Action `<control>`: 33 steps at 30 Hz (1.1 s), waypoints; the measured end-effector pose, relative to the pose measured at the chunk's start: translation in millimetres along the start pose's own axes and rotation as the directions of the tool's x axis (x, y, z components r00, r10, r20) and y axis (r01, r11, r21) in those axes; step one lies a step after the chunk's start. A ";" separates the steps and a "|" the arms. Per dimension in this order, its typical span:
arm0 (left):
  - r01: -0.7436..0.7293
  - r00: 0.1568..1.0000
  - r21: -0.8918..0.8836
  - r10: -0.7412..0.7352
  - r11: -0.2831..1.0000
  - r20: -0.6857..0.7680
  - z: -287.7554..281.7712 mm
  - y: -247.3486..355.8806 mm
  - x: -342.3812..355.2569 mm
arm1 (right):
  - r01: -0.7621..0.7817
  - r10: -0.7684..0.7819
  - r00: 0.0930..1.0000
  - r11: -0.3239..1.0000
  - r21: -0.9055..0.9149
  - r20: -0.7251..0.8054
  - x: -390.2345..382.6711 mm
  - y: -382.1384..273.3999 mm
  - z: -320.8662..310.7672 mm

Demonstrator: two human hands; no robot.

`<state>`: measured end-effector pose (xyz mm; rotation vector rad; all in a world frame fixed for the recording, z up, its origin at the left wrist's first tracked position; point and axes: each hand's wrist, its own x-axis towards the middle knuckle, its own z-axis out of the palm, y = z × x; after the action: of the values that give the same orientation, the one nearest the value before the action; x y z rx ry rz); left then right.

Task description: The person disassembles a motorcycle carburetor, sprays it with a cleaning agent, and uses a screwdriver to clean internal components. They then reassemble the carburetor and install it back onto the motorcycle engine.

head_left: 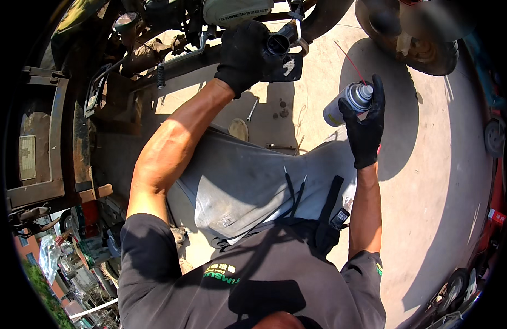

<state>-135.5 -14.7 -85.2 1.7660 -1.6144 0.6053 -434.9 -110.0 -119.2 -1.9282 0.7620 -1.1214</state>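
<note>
My left hand (244, 57), in a black glove, is closed around a black part with a round, hollow opening (278, 45) beside the machine's frame. A dark flat piece (289, 67) shows just below that opening. Most of the left fingers are hidden behind the glove and the part. On the right, my gloved right hand (366, 127) grips a spray can (334, 112) with a grey body and silver top. The can tilts, and a thin red straw (351, 59) runs from its nozzle up and to the left. A gap separates the straw's tip from the black part.
Rusty frame and mechanical parts (149, 57) fill the upper left. A large tyre (448, 57) stands at the upper right. Between my legs and the machine, a wrench (253, 108) lies on the concrete floor near a round pale disc (238, 129). Red vehicles line the right edge.
</note>
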 end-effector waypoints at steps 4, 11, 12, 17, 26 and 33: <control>-0.072 0.997 0.062 0.073 0.995 -0.011 -1.3 -8.3 -1.3 | -0.250 0.254 0.967 0.962 0.108 -0.017 19.3 128.5 3.5; 0.081 0.996 -0.203 -0.072 0.976 0.052 -14.1 25.5 -8.5 | -0.371 0.407 0.912 0.866 -0.335 0.042 0.7 302.4 37.3; 0.043 0.998 -0.153 -0.035 0.987 0.052 -16.9 24.8 -11.1 | -0.353 0.398 0.917 0.849 -0.393 0.036 -6.0 302.0 49.3; 0.155 0.986 -0.285 -0.132 0.946 0.099 -10.3 37.8 -15.8 | -0.384 0.475 0.877 0.781 -0.492 0.071 -26.7 330.5 49.3; 0.288 0.957 -0.408 -0.248 0.866 0.148 3.3 24.2 -10.2 | -0.230 0.408 0.564 0.913 -0.338 0.718 -27.6 199.0 82.6; 0.176 0.978 -0.138 -0.156 0.975 0.140 2.9 4.8 3.0 | -0.055 0.464 -0.646 0.764 -0.643 0.606 -138.2 212.1 174.1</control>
<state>-140.1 -18.9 -84.3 1.8355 -1.5336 0.2886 -364.1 -58.5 -413.7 -1.5459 0.2278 1.5350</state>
